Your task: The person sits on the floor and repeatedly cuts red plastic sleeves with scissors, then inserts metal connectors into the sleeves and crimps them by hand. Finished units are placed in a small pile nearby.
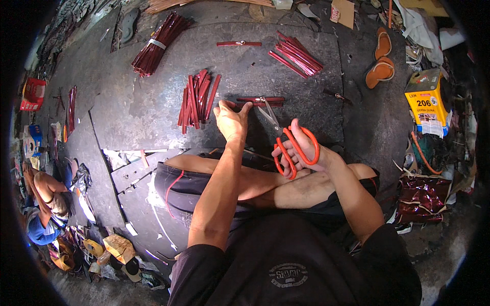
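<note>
My left hand (232,120) is closed, thumb and fingertips pinching the left end of a shiny dark red strap (260,100) with a small metallic ornament at its middle. My right hand (305,153) holds scissors (274,122) with large orange handles. Their blades are parted, and the tips reach toward the strap just below the ornament; whether they touch it I cannot tell. To the left of my left hand lies a loose pile of red straps (195,99). Farther away is a single ornamented strap (239,44).
A bundle of red strips (161,43) tied with a white band lies far left, another pile (297,55) far right. Orange sandals (380,71), a yellow box (427,99) and shiny red sheet material (423,196) are on the right. Another person (46,204) sits at left.
</note>
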Action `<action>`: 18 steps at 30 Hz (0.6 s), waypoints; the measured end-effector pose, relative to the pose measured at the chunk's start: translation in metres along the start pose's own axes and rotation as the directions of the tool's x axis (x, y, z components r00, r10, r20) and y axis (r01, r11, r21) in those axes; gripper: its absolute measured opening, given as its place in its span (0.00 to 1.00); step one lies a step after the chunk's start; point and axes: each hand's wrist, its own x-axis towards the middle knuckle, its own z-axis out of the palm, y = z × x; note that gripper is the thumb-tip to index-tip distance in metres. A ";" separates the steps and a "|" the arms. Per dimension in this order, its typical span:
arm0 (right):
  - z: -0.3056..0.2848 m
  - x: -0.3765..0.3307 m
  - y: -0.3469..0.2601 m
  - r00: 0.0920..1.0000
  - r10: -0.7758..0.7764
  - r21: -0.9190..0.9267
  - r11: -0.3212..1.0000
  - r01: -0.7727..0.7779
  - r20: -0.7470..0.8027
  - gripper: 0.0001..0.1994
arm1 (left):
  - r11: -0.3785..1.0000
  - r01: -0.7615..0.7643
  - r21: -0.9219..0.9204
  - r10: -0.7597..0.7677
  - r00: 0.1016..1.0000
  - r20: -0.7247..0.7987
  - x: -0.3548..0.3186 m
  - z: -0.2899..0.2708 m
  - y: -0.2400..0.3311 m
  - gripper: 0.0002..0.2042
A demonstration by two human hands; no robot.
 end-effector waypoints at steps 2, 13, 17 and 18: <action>-0.002 0.009 0.000 0.999 0.038 0.019 0.999 -0.038 0.004 0.60 | 1.000 0.013 -0.001 -0.013 1.000 0.015 -0.002 -0.002 0.004 0.32; -0.004 0.016 -0.002 1.000 0.008 0.007 1.000 -0.008 0.003 0.60 | 1.000 0.007 -0.002 -0.007 1.000 0.017 -0.004 -0.007 0.007 0.31; -0.004 0.017 -0.001 1.000 -0.002 0.013 1.000 0.002 0.003 0.59 | 1.000 0.004 -0.002 -0.004 1.000 0.014 -0.003 -0.006 0.005 0.31; -0.005 0.017 0.000 1.000 -0.008 0.025 1.000 0.008 0.007 0.58 | 1.000 0.002 -0.001 -0.002 1.000 0.016 -0.002 -0.005 0.005 0.31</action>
